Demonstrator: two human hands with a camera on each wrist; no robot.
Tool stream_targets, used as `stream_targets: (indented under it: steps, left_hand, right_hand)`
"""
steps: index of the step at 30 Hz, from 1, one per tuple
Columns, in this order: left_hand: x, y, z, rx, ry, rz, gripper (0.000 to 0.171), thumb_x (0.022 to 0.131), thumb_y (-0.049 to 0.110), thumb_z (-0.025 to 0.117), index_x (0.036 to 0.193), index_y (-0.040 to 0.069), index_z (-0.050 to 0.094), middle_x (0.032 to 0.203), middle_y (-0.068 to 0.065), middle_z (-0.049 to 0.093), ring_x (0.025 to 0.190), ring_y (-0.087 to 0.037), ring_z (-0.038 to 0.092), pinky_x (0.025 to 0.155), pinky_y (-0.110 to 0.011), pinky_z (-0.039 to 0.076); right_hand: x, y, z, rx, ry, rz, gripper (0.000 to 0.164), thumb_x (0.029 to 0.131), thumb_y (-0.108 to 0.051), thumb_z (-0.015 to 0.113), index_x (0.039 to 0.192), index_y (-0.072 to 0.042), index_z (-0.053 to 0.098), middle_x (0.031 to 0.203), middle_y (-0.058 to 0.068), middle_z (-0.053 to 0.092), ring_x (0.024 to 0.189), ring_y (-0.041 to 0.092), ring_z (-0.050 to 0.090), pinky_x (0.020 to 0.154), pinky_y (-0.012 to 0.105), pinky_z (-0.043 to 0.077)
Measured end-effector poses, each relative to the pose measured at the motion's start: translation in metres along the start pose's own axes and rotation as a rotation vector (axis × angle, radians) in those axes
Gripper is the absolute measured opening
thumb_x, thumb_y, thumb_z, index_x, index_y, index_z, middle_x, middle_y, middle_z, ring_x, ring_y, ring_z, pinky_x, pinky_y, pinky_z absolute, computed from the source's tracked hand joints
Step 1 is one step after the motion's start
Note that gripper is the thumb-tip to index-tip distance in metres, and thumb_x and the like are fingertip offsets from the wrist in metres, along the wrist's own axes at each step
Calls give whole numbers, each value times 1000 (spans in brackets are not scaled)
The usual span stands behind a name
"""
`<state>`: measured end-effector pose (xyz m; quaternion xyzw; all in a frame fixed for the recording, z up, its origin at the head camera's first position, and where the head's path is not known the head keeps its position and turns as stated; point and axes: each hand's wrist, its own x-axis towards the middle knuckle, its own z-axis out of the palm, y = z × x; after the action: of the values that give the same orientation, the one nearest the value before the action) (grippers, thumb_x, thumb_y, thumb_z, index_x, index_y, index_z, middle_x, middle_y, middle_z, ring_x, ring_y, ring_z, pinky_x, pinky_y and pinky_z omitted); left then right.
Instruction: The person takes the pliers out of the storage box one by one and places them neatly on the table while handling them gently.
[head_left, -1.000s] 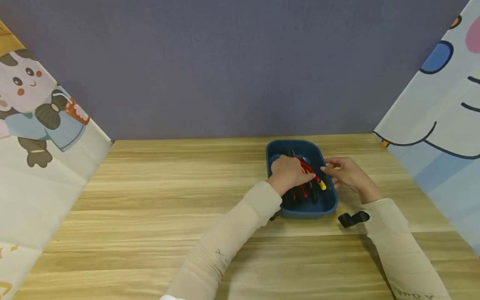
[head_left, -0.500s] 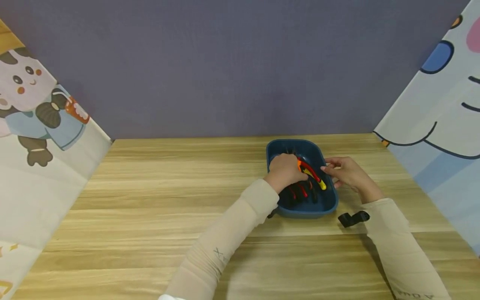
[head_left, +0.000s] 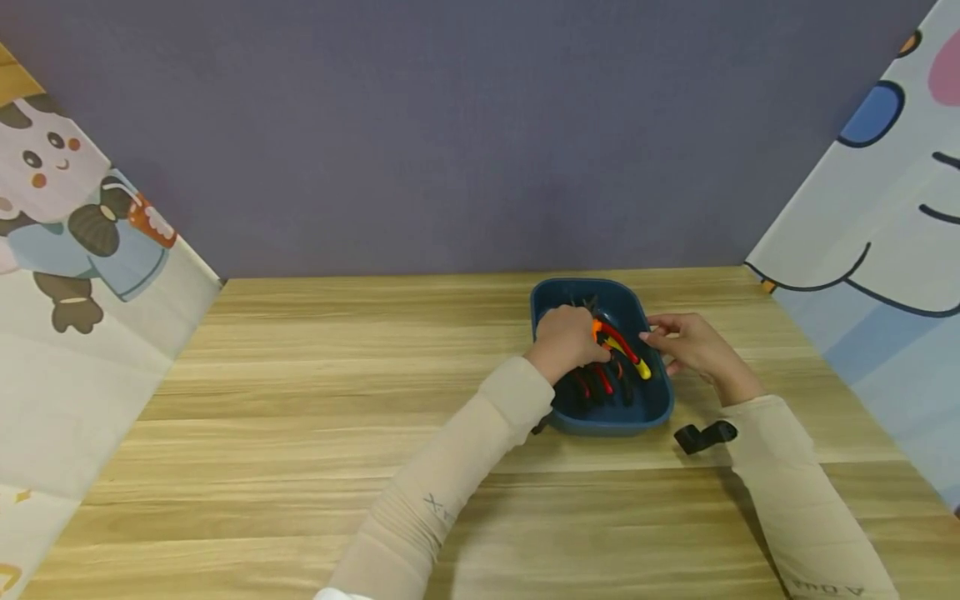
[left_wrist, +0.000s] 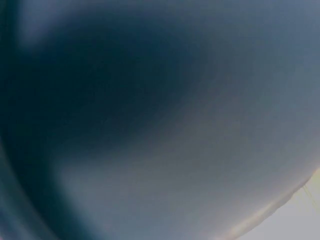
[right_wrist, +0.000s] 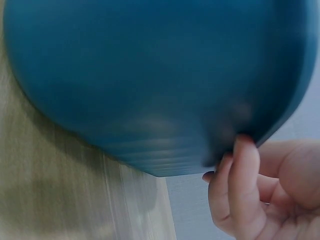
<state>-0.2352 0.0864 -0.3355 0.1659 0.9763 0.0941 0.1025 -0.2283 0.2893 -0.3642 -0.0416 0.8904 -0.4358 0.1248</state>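
Observation:
A dark blue plastic bin (head_left: 607, 429) stands on the table, with several hand tools inside. Among them lies a pair of pliers (head_left: 621, 342) with red and yellow handles and an orange part near the joint. Shorter black-and-red handles (head_left: 603, 381) lie closer to the front. My left hand (head_left: 566, 335) reaches down into the bin, knuckles up, beside the pliers; its fingertips are hidden, and I cannot tell whether they hold a tool. At the right rim, my right hand (head_left: 693, 346) pinches the bin wall, thumb at the rim and fingers (right_wrist: 243, 165) against the outside.
The bin stands near the back right of the wooden table (head_left: 315, 400), before a grey back panel (head_left: 480, 142). A black wrist device (head_left: 705, 437) sits at the right sleeve. Printed cloths hang at both sides. The left wrist view is dark and blurred.
My left hand has drawn slightly left inside the bin, and more of the orange part of the pliers shows. The right hand has stayed at the rim.

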Motion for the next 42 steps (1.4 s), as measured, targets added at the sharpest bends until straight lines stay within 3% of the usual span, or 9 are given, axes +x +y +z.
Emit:
stream_targets:
  steps: [8, 15, 27, 35, 42]
  left_hand:
    - [1, -1, -1, -29, 1, -7, 37, 77, 55, 70, 73, 19, 64, 70, 5, 60, 66, -11, 56, 58, -23, 46]
    - [-1, -2, -2, -48, -8, -19, 39, 77, 56, 69, 71, 18, 66, 64, 6, 60, 58, -10, 56, 51, -21, 45]
    - [-1, -5, -5, -77, 3, 19, 37, 76, 52, 73, 81, 17, 64, 68, 5, 58, 61, -11, 55, 52, -22, 44]
    - [-7, -7, -12, -131, 58, 61, 34, 76, 46, 75, 75, 15, 63, 64, 4, 57, 55, -11, 52, 50, -21, 42]
    - [-12, -11, -17, -108, 92, 87, 39, 75, 50, 74, 67, 16, 59, 58, 6, 52, 53, -10, 49, 52, -21, 37]
  right_hand:
    - [0, -1, 0, 16, -7, 5, 56, 98, -17, 52, 137, 17, 32, 102, 18, 48, 53, 10, 55, 49, 30, 53]
    - [-2, -2, 0, 7, -2, -5, 55, 97, -17, 52, 136, 17, 34, 100, 18, 48, 52, 10, 54, 49, 30, 52]
    - [-3, -2, 0, 10, -8, 0, 55, 98, -18, 51, 138, 15, 33, 101, 19, 46, 54, 11, 56, 51, 31, 53]
    - [-3, -2, -1, 5, -7, 4, 56, 98, -18, 51, 139, 15, 31, 104, 21, 46, 55, 11, 56, 52, 33, 54]
    - [-3, -1, -1, 4, -10, 1, 57, 98, -18, 51, 139, 15, 30, 104, 20, 46, 56, 13, 57, 52, 34, 54]
